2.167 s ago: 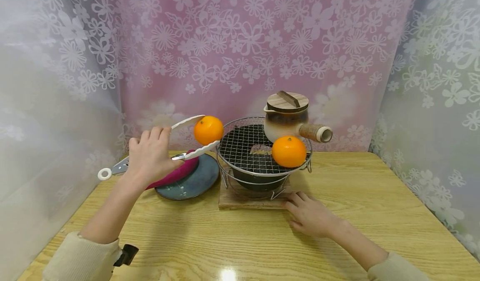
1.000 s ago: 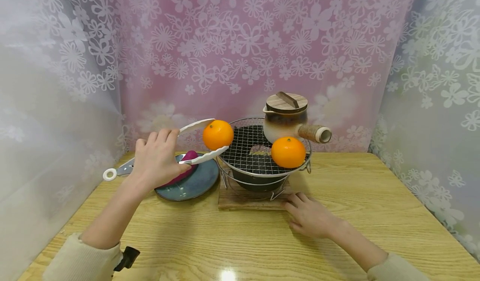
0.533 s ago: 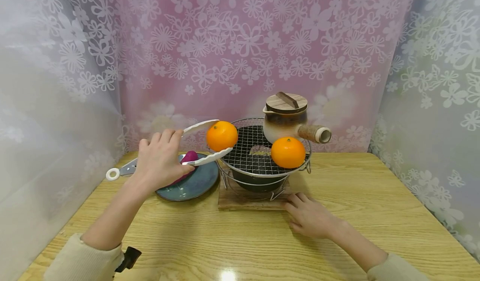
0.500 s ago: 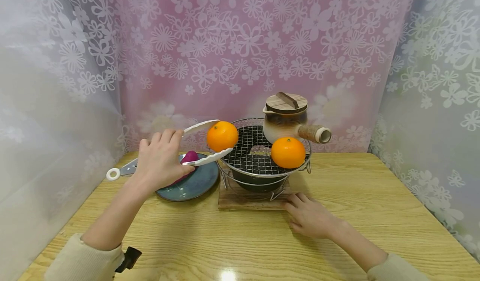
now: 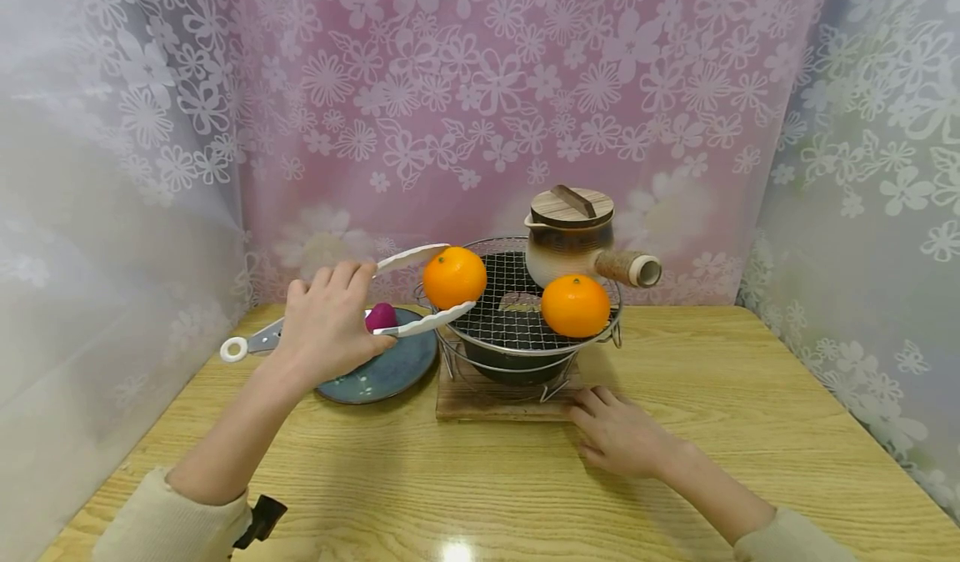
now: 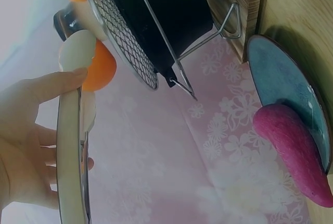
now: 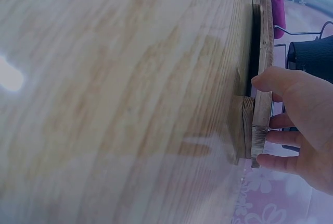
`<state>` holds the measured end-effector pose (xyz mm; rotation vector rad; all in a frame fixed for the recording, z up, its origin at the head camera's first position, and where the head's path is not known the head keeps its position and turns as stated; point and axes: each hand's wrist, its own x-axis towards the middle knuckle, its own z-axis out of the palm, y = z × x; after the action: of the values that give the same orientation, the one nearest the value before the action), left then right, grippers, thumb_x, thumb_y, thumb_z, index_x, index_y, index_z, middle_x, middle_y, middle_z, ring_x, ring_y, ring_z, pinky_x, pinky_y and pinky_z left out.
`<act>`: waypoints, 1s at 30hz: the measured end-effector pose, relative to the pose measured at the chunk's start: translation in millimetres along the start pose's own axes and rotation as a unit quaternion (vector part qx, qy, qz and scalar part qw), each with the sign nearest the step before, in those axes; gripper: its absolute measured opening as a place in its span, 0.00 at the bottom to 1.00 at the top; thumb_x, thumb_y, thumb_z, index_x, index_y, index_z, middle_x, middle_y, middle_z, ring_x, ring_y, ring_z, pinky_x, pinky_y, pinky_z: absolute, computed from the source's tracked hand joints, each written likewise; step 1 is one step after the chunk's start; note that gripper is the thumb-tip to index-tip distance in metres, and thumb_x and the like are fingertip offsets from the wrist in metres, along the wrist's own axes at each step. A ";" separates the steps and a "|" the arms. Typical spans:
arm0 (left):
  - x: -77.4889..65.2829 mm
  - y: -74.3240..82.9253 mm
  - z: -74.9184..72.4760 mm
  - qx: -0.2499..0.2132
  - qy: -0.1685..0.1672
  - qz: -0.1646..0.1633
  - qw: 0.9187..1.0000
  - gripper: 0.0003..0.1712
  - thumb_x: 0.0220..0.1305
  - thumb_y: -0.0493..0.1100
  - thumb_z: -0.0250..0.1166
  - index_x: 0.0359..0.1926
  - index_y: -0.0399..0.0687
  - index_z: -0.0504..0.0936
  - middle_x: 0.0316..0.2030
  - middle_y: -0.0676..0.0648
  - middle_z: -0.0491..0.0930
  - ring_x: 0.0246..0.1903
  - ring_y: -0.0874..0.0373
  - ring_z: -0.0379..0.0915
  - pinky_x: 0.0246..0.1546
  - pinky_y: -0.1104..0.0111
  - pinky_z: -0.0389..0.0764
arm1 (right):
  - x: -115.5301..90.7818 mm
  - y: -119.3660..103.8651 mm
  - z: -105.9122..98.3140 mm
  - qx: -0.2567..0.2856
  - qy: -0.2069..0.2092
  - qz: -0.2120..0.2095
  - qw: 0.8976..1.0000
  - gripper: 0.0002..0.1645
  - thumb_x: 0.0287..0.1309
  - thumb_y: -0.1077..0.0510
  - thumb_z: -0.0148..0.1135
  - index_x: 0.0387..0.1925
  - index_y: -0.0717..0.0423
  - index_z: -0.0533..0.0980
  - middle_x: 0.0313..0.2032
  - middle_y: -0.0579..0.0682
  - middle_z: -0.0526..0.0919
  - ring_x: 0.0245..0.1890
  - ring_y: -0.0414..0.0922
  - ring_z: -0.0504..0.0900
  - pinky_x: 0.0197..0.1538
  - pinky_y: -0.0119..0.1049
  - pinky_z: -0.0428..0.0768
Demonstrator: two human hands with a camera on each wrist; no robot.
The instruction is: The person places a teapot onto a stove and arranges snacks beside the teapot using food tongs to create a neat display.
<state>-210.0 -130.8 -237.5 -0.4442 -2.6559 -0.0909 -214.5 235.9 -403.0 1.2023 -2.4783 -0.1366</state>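
In the head view my left hand (image 5: pixel 326 324) grips white-tipped tongs (image 5: pixel 427 322), whose tips hold an orange (image 5: pixel 454 278) between them. This orange overlaps the left rim of the wire grill rack (image 5: pixel 498 312); in the left wrist view it hangs close over the mesh, beside the rim. A second orange (image 5: pixel 576 306) sits at the rack's front right, before a lidded clay pot (image 5: pixel 555 253) with a rope-wrapped handle. At the right front corner of the wooden board (image 5: pixel 502 409) under the grill, my right hand (image 5: pixel 618 430) holds the edge, thumb against one side in the right wrist view.
Left of the grill a blue plate (image 5: pixel 397 370) bears a purple sweet potato (image 6: pixel 291 148), partly hidden behind my left hand in the head view. The black grill bowl (image 5: pixel 517 368) stands on wire legs. A floral curtain (image 5: pixel 420 87) closes off the table's back.
My left hand has carried the tongs and orange to the right and slightly down, from beside the rack to over its left rim. The right hand has stayed at the board.
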 end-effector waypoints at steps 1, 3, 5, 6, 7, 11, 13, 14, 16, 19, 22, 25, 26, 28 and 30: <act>0.0 0.5 -0.1 0.000 -0.001 0.000 1.000 0.48 0.42 0.57 0.72 0.61 0.38 0.64 0.53 0.39 0.68 0.50 0.41 0.63 0.41 0.50 0.63 | -0.1 0.0 0.1 0.001 0.001 0.001 1.000 0.23 0.49 0.53 0.65 0.47 0.55 0.73 0.45 0.52 0.72 0.44 0.51 0.72 0.44 0.45 0.75; 0.0 1.6 -0.2 -0.001 -0.004 0.001 1.000 0.48 0.42 0.57 0.72 0.61 0.38 0.64 0.53 0.39 0.68 0.50 0.42 0.63 0.41 0.50 0.64 | -0.2 0.1 0.4 0.001 0.000 0.003 1.000 0.23 0.49 0.53 0.65 0.47 0.54 0.73 0.45 0.52 0.72 0.44 0.51 0.72 0.44 0.45 0.75; 0.0 2.8 -0.3 -0.001 -0.006 0.002 1.000 0.49 0.42 0.57 0.72 0.61 0.38 0.64 0.54 0.39 0.68 0.49 0.42 0.63 0.41 0.49 0.64 | -0.3 0.2 0.4 0.002 -0.003 0.005 1.000 0.23 0.49 0.53 0.65 0.47 0.54 0.73 0.45 0.53 0.72 0.44 0.51 0.72 0.44 0.45 0.75; 0.0 3.4 -0.3 -0.002 -0.008 0.003 1.000 0.49 0.41 0.57 0.72 0.61 0.38 0.64 0.54 0.39 0.68 0.49 0.42 0.64 0.42 0.49 0.64 | -0.4 0.3 0.4 0.002 -0.006 0.006 1.000 0.23 0.49 0.53 0.65 0.48 0.54 0.73 0.45 0.53 0.72 0.44 0.51 0.72 0.44 0.45 0.75; 0.0 4.0 -0.3 -0.002 -0.009 0.004 1.000 0.49 0.41 0.57 0.72 0.61 0.38 0.64 0.54 0.39 0.68 0.49 0.42 0.63 0.42 0.49 0.64 | -0.3 0.4 0.4 0.003 -0.008 0.008 1.000 0.23 0.49 0.53 0.65 0.48 0.54 0.73 0.45 0.53 0.72 0.44 0.51 0.72 0.44 0.45 0.75; 0.1 6.7 -0.7 -0.001 -0.012 0.007 1.000 0.50 0.41 0.57 0.73 0.62 0.38 0.64 0.55 0.39 0.68 0.50 0.41 0.63 0.43 0.49 0.63 | 0.0 0.6 0.1 0.004 -0.015 0.009 1.000 0.23 0.49 0.53 0.64 0.48 0.54 0.72 0.45 0.53 0.72 0.44 0.51 0.72 0.44 0.45 0.74; 0.2 8.1 -0.8 0.000 -0.013 0.010 1.000 0.51 0.40 0.57 0.73 0.62 0.38 0.64 0.56 0.39 0.68 0.51 0.41 0.63 0.43 0.49 0.63 | -0.1 1.0 0.4 0.005 -0.013 0.009 1.000 0.22 0.49 0.53 0.64 0.48 0.54 0.73 0.45 0.52 0.72 0.43 0.50 0.72 0.44 0.45 0.74; 0.3 8.7 -0.9 0.000 -0.012 0.011 1.000 0.51 0.40 0.57 0.73 0.62 0.38 0.64 0.56 0.39 0.67 0.51 0.41 0.63 0.43 0.49 0.63 | -0.1 1.2 0.5 0.005 -0.011 0.008 1.000 0.23 0.49 0.53 0.64 0.48 0.54 0.73 0.45 0.52 0.72 0.43 0.50 0.72 0.44 0.45 0.74; 0.2 10.0 -1.3 0.000 -0.011 0.013 1.000 0.51 0.40 0.58 0.73 0.62 0.38 0.64 0.56 0.39 0.68 0.51 0.41 0.63 0.43 0.49 0.63 | -0.5 1.6 0.9 0.005 -0.007 0.007 1.000 0.23 0.49 0.53 0.64 0.48 0.54 0.73 0.44 0.52 0.72 0.43 0.50 0.72 0.44 0.45 0.74; 0.1 11.8 -1.7 -0.001 -0.007 0.017 1.000 0.50 0.39 0.58 0.73 0.61 0.38 0.65 0.55 0.39 0.68 0.51 0.41 0.64 0.42 0.50 0.64 | -0.8 2.4 1.2 0.004 -0.004 0.006 1.000 0.23 0.49 0.53 0.65 0.48 0.54 0.73 0.45 0.52 0.72 0.43 0.50 0.71 0.44 0.45 0.74; -0.2 13.5 -2.0 -0.004 -0.004 0.021 1.000 0.49 0.39 0.57 0.74 0.61 0.39 0.66 0.54 0.39 0.69 0.51 0.41 0.64 0.42 0.50 0.63 | -0.5 2.4 1.1 0.001 0.001 0.002 1.000 0.24 0.48 0.53 0.65 0.48 0.55 0.72 0.45 0.52 0.72 0.43 0.50 0.71 0.44 0.45 0.74; -0.1 14.9 -2.1 -0.004 -0.005 0.024 1.000 0.50 0.39 0.57 0.74 0.61 0.39 0.65 0.55 0.39 0.68 0.51 0.41 0.64 0.42 0.51 0.64 | -0.1 1.9 0.9 -0.001 0.006 -0.002 1.000 0.24 0.48 0.53 0.66 0.48 0.55 0.72 0.44 0.52 0.72 0.43 0.50 0.71 0.44 0.45 0.74; 0.0 15.5 -2.1 -0.004 -0.006 0.025 1.000 0.50 0.39 0.57 0.74 0.61 0.39 0.65 0.55 0.39 0.68 0.51 0.41 0.64 0.42 0.51 0.63 | 0.0 1.8 0.8 -0.001 0.006 -0.003 1.000 0.24 0.48 0.53 0.66 0.48 0.55 0.72 0.44 0.52 0.72 0.43 0.50 0.71 0.44 0.45 0.74; 0.1 16.5 -2.4 -0.003 -0.007 0.026 1.000 0.50 0.39 0.57 0.73 0.61 0.39 0.65 0.55 0.39 0.68 0.50 0.42 0.64 0.42 0.51 0.63 | 0.1 1.5 0.4 -0.001 0.003 -0.002 1.000 0.24 0.48 0.53 0.65 0.48 0.55 0.72 0.45 0.52 0.72 0.43 0.50 0.71 0.44 0.45 0.74; 0.2 17.7 -2.6 -0.003 -0.007 0.028 1.000 0.50 0.39 0.57 0.73 0.61 0.39 0.65 0.54 0.39 0.69 0.50 0.42 0.65 0.41 0.52 0.63 | 0.1 1.2 0.2 0.000 -0.003 -0.001 1.000 0.24 0.49 0.53 0.65 0.48 0.55 0.72 0.45 0.53 0.72 0.43 0.50 0.71 0.44 0.45 0.74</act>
<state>-203.3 -114.3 -235.2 -0.5217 -2.6550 -0.0791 -215.4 236.6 -402.9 1.2058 -2.4830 -0.1421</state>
